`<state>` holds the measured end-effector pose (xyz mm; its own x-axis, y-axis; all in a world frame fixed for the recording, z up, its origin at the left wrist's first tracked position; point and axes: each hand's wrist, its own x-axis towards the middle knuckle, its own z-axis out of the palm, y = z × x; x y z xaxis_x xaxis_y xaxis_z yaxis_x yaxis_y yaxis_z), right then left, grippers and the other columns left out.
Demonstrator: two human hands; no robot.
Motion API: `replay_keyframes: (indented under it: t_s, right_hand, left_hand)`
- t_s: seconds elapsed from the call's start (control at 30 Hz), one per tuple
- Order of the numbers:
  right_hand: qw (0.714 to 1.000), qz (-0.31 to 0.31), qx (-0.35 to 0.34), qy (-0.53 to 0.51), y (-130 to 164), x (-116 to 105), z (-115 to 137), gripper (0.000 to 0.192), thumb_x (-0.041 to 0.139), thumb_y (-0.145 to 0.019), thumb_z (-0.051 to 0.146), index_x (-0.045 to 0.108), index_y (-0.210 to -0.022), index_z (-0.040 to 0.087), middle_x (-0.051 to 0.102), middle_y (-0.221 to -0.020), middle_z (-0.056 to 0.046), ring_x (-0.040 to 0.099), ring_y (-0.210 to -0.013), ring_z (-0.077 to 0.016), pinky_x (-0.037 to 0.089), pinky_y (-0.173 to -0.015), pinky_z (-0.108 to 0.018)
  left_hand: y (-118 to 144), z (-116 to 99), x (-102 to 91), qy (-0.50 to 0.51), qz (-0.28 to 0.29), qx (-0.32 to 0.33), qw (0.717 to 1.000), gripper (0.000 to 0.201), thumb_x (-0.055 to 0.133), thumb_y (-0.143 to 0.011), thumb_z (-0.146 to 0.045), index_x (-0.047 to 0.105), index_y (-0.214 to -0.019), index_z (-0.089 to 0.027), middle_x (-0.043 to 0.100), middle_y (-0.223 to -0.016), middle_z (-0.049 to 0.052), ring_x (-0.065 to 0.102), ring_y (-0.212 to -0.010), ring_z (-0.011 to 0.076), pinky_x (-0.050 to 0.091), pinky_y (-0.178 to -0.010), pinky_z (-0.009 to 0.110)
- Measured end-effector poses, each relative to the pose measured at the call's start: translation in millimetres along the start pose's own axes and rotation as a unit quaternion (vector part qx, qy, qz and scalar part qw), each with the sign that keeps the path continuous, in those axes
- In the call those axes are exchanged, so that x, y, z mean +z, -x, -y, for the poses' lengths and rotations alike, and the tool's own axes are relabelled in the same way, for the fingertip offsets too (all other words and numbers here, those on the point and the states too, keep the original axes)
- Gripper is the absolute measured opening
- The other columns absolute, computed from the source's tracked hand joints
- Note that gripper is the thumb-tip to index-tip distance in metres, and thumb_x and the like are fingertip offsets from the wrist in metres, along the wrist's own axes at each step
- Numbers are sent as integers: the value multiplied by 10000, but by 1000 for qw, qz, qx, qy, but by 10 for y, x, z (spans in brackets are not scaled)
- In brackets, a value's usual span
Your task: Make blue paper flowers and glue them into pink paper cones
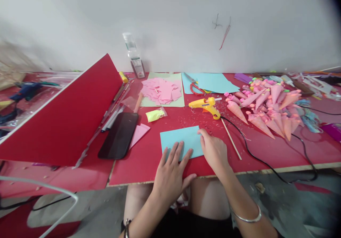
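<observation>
A light blue sheet of paper [179, 138], seemingly folded, lies at the front of the red table. My left hand [172, 172] rests flat on its lower part, fingers spread. At the sheet's right end is my right hand [215, 153], its fingers curled and closed on the paper's edge near the upper corner. The fingertips of that hand are partly hidden. Just beyond the paper lies a yellow hot glue gun [206, 105] with a glue stick in its back. A small bag of bright yellow material [156, 115] sits beyond the sheet's left end.
A black phone [119, 135] and a standing red board [71, 121] are at left. Pink paper pieces [162, 90], red-handled scissors [195, 85] and a bottle [135, 62] stand farther back. Pink paper cones [269, 103] pile up at right. A black cord [255, 156] crosses the table's front edge.
</observation>
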<state>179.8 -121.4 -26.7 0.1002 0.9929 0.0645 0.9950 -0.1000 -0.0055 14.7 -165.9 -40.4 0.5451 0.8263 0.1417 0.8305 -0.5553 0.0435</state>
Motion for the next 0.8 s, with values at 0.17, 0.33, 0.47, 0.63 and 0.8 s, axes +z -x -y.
replay_keyframes:
  t_s: [0.17, 0.33, 0.47, 0.63, 0.8]
  right_hand:
    - [1000, 1, -8, -6, 2, -6, -7, 241, 375, -863, 231, 501, -1064, 270, 652, -641, -15, 615, -602, -164, 278, -488, -230]
    - [1000, 5, -10, 2, 7, -22, 3, 244, 365, -867, 228, 500, -1067, 262, 649, -639, -19, 615, -603, -160, 286, -487, -226]
    - [1000, 12, -4, 16, 7, -27, 17, 249, 359, -870, 240, 497, -1076, 268, 642, -623, -22, 612, -591, -165, 294, -484, -221]
    - [1000, 15, -8, 21, -1, -32, 28, 255, 354, -874, 240, 485, -1092, 255, 638, -618, -26, 615, -590, -155, 304, -491, -212]
    - [999, 24, 3, 28, -6, -49, 41, 243, 365, -869, 243, 482, -1081, 244, 640, -623, -29, 622, -608, -158, 310, -491, -208]
  left_hand:
    - [-5, 6, -5, 2, -7, 8, 1000, 607, 297, -820, -555, 209, -1354, -280, 223, -1427, 59, 217, -1296, 238, 251, -1014, 437]
    - [-7, 5, -10, -4, -17, 13, 1000, 603, 307, -820, -551, 233, -1348, -269, 239, -1423, 49, 244, -1284, 241, 268, -1006, 420]
    - [-5, 6, -16, -3, -15, 17, 1000, 604, 312, -819, -549, 220, -1351, -278, 228, -1427, 28, 235, -1285, 242, 253, -1011, 427]
    - [-1, 25, -29, 12, -13, 24, 1000, 641, 338, -792, -585, 203, -1353, -306, 227, -1426, 42, 229, -1285, 256, 240, -1010, 426]
    - [-3, 36, -41, 40, -12, 31, 999, 719, 339, -726, -672, 202, -1347, -335, 192, -1433, 66, 227, -1279, 291, 245, -993, 444]
